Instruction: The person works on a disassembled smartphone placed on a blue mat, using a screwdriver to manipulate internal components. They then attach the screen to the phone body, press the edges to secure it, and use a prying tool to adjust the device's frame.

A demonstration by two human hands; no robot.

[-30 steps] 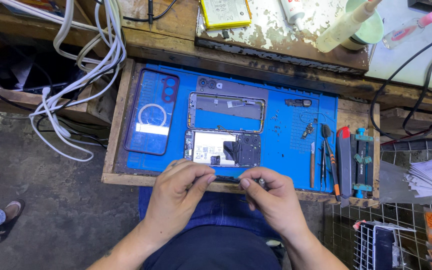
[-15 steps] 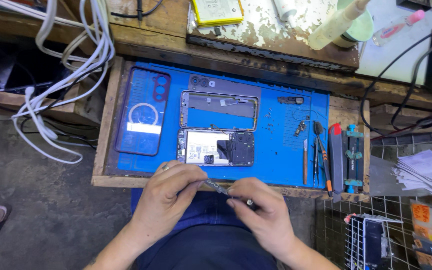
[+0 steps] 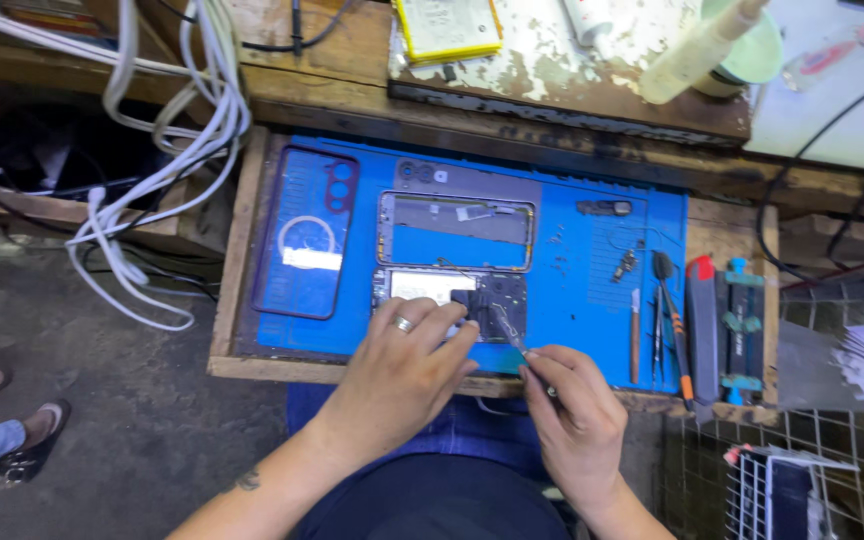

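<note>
Currently, thin tweezers (image 3: 505, 330) are pinched in the right hand (image 3: 574, 412), tips set on the opened phone (image 3: 452, 298) lying on the blue mat (image 3: 572, 280); the left hand (image 3: 402, 368) is pressed flat on it. Best kept steadied, tips worked gently.

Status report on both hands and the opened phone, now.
Left hand resting on opened phone. Right hand holding tweezers, tip on phone's board. Nothing in the way.
</note>
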